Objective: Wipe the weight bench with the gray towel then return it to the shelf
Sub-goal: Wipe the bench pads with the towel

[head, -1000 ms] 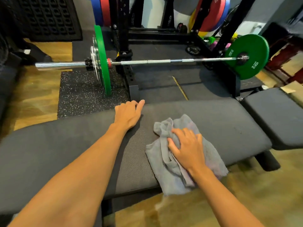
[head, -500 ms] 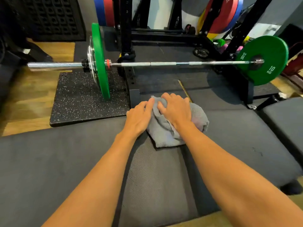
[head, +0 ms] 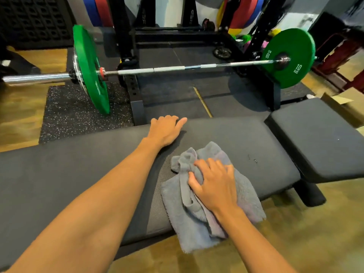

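Observation:
The black padded weight bench [head: 69, 170] runs across the view from left to right. A crumpled gray towel [head: 199, 229] lies on its near half and hangs over the near edge. My right hand [head: 213, 184] presses down on the towel, fingers bunching its folds. My left hand [head: 165, 130] rests flat on the bench's far edge, fingers together, holding nothing. No shelf is in view.
A barbell [head: 169, 68] with green 10 kg plates [head: 289, 58] sits on a black rack [head: 126, 56] just beyond the bench. A second bench pad [head: 315, 138] adjoins at right. Speckled rubber mat [head: 67, 113] and wooden floor lie around; colored plates stand at the back.
My right hand has pulled the towel from the bench's far edge back toward the near edge and slightly right. My left hand has stayed on the far edge.

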Tool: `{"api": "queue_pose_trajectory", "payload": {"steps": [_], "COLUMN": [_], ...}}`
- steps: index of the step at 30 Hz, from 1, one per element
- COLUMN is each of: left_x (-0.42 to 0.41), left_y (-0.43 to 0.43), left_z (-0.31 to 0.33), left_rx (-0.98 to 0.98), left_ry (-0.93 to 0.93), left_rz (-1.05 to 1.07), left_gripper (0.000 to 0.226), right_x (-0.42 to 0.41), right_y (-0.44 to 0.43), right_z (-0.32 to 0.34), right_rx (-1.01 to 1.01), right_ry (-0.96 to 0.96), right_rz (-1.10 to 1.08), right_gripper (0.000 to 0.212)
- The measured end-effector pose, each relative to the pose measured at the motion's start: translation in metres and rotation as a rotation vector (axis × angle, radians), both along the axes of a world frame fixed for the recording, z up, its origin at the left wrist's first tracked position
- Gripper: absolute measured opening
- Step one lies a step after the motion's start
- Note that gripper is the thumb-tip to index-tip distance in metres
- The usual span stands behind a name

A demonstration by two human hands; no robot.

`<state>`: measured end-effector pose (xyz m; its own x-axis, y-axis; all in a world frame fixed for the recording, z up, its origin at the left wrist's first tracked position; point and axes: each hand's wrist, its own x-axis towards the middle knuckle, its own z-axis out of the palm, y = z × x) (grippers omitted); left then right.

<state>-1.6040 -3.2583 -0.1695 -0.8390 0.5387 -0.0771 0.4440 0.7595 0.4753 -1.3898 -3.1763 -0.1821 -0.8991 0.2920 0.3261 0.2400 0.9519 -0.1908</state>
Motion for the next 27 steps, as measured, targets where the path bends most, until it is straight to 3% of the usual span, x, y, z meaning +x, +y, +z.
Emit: {"api": "queue_pose_trajectory", "payload": {"steps": [4, 6, 9, 13, 19, 23, 27], "left_x": [-0.008, -0.012, -0.013, -0.008, 0.002, 0.009, 0.008], "left_y": [0.011, 0.011, 0.005, 0.007, 0.019, 0.06, 0.085], "left_z": [-0.013, -0.019, -0.021, -0.017, -0.003, 0.002, -0.017], "left_rx": [0.209, 0.279, 0.375, 0.345, -0.073, -0.027, 0.084], "left_ry": [-0.067, -0.102, -0.064, -0.087, 0.019, 0.027, 0.008], "left_rz": [0.202, 0.222, 0.216, 0.164, 0.052, -0.051, 0.091], "left_gripper": [0.061, 0.055, 0.057, 0.057, 0.061, 0.059, 0.073], "right_x": [-0.095, -0.157, -0.215, -0.166, 0.004, 0.055, 0.006], "right_y": [0.025, 0.044, 0.056, 0.059, 0.066, 0.075, 0.085], "right_z": [-0.01, -0.011, -0.005, 0.002, 0.006, 0.003, -0.004], "right_rx": [0.019, 0.022, 0.043, 0.004, -0.002, 0.032, 0.038], "right_ry": [0.042, 0.071, -0.037, 0.034, -0.001, -0.023, 0.034], "right_rz": [-0.056, -0.025, 0.057, 0.045, -0.027, -0.033, -0.091], "right_gripper": [0.026, 0.028, 0.035, 0.034, 0.032, 0.029, 0.023]}}
